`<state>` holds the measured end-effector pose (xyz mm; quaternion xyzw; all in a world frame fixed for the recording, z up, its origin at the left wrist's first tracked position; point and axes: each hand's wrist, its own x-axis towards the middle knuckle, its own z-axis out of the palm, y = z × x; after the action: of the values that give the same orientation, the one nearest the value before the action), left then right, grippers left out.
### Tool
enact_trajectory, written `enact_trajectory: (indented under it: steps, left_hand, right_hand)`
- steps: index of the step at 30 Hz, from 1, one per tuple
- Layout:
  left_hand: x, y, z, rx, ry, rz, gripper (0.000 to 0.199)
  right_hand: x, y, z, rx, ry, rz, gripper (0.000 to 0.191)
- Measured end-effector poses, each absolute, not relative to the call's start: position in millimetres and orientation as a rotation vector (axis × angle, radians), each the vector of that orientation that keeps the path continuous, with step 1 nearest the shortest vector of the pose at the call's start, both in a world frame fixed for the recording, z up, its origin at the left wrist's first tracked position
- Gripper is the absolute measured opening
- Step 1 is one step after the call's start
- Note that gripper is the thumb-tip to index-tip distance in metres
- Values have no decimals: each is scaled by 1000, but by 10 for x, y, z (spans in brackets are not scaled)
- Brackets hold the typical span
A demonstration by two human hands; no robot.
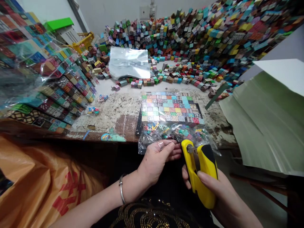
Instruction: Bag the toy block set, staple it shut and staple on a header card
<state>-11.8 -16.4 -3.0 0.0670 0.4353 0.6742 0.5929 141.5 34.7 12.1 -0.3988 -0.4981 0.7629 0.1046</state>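
A yellow and black stapler (200, 171) is in my right hand (213, 186), its jaws pointing up and toward the table. My left hand (158, 158) pinches the near edge of a clear plastic bag (147, 144), just left of the stapler's tip. Inside the bag, rows of small patterned cubes (166, 107) lie flat in a block on the table. Small colourful figures (180, 129) sit in the bag's near part, between the cubes and my hands. A dark flat item shows partly beneath the bag.
Loose cubes (190, 34) are heaped along the back. A stack of bagged cubes (59, 91) stands at left, near two small figure packets (93, 110). Clear plastic sheets (129, 63) lie behind. An orange sack (35, 177) is at lower left, a pale green sheet (268, 120) at right.
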Motion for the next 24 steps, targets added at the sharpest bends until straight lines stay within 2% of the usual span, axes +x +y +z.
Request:
enact_trajectory:
  steps: [7,13,24]
  left_hand:
    - [-133,-139,-52,171,1171,1525,20]
    - [-168,-168,-91,347,1430,1457,19]
    - [-155,-168,15,253,1422,1482,15]
  right_hand:
    - [1534,316,148,-1288,-1588,2111,39]
    - [1602,240,91,-1411,-1882,2022,59]
    - [1394,241,73,-1293,-1892,2133,70]
